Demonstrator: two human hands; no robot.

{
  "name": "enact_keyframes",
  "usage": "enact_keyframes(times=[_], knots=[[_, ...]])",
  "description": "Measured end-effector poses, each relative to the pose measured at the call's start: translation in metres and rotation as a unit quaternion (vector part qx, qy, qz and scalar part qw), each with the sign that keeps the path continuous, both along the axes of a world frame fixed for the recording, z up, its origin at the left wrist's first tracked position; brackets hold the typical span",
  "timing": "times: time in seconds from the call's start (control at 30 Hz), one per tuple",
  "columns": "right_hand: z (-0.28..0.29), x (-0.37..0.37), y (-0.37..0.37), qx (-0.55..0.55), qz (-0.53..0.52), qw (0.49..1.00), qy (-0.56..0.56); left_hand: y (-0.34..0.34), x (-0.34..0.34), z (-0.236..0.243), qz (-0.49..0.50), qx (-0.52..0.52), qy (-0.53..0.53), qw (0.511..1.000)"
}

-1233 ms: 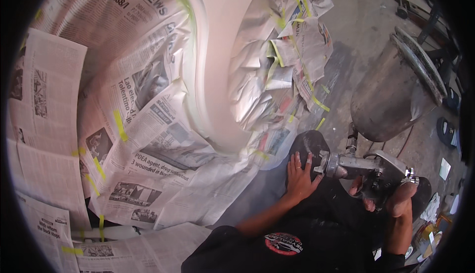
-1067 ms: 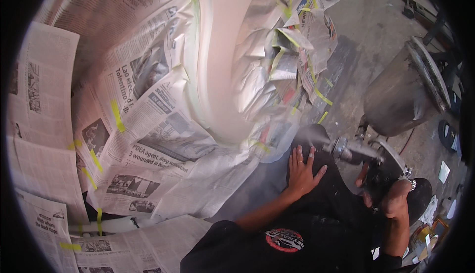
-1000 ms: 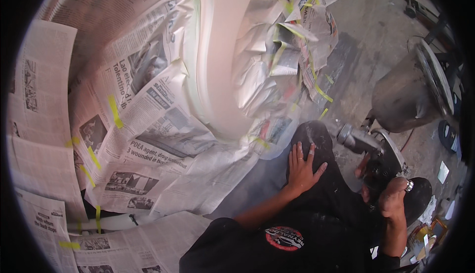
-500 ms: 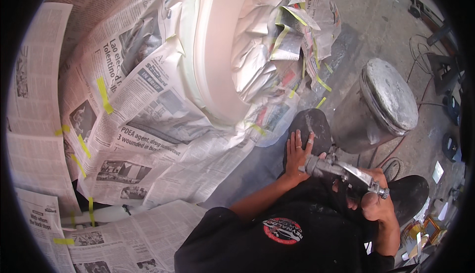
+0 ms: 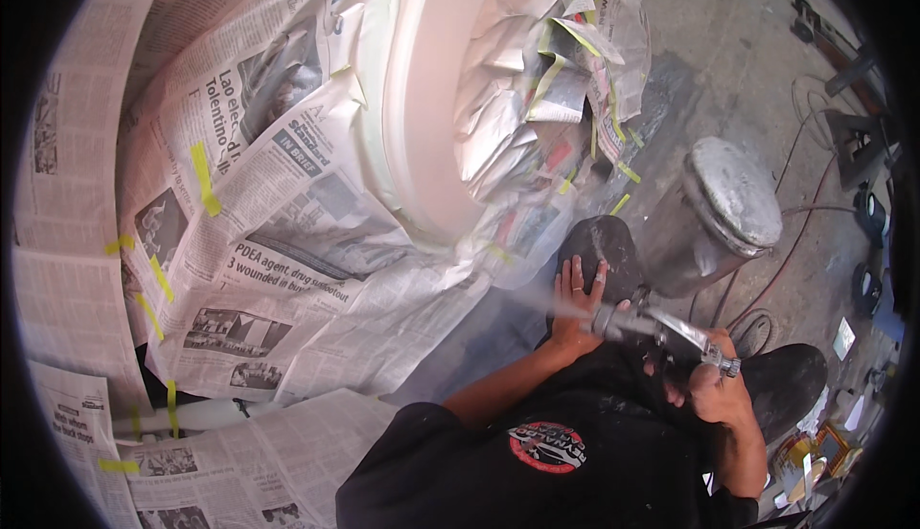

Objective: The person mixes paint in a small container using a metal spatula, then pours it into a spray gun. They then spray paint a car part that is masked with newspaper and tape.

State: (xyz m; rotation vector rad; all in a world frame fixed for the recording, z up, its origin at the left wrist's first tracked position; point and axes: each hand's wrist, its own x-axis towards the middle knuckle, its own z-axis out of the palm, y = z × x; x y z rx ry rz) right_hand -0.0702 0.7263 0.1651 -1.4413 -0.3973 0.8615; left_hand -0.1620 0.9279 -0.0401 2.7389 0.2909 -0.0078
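Observation:
My right hand [image 5: 721, 390] is wrapped around the handle of a metal spray gun [image 5: 682, 327]. The gun's nozzle points left, and a pale mist [image 5: 537, 299] streams from it past my left hand. My left hand [image 5: 575, 304] rests on my raised knee with fingers spread, a ring on one of them; it holds nothing. Left of the mist stands a curved body panel [image 5: 436, 98] coated in pale pinkish white. Newspaper sheets [image 5: 316, 208] and yellow-green masking tape [image 5: 203, 179] cover the surfaces around the panel.
A large dusty bucket [image 5: 733, 194] with a whitened lid stands beyond my knees. Hoses [image 5: 800, 232] run over the concrete floor to its right. Dark stands [image 5: 848, 141] and scattered cans and papers [image 5: 805, 457] lie along the right edge.
A spray of mist now comes out of the nozzle, where none showed before. The gun and my right hand shifted slightly left; the bucket sits lower and further left in view.

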Motion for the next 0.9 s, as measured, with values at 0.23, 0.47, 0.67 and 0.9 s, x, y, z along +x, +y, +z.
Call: enact_keyframes(times=[0.23,0.47,0.67,0.9], knots=[[0.010,0.005,-0.003,-0.007,-0.021,0.998,0.051,0.003,-0.001,0.007,-0.015,-0.014,0.001,1.000],[0.006,-0.006,0.004,-0.024,-0.149,0.988,-0.027,-0.003,0.001,0.009,0.012,-0.017,0.032,0.999],[0.017,0.006,-0.015,0.014,0.003,0.998,0.053,0.004,-0.006,-0.002,-0.045,0.019,0.005,0.999],[0.029,0.000,-0.010,-0.021,-0.117,0.993,0.001,-0.003,-0.001,0.008,0.011,-0.014,0.058,0.998]])
